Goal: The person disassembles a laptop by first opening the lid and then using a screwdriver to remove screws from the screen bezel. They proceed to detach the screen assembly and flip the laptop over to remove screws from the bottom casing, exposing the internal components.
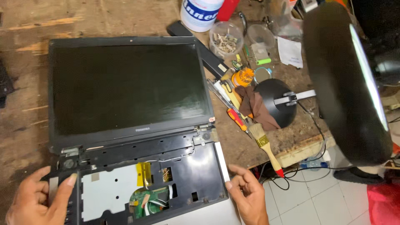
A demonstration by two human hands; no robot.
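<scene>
A black laptop lies open flat on a worn wooden table, its dark screen toward the far side. Its keyboard is removed, so the base shows a white sheet, yellow tape and a green circuit board. My left hand grips the base's left edge, thumb on top. My right hand hovers just off the base's right edge, fingers loosely curled, holding nothing.
To the right lie a paintbrush, an orange-handled screwdriver, a brown cloth and a black round-based lamp. Plastic cups of small parts, a white tub stand at the back. White tiled floor shows at lower right.
</scene>
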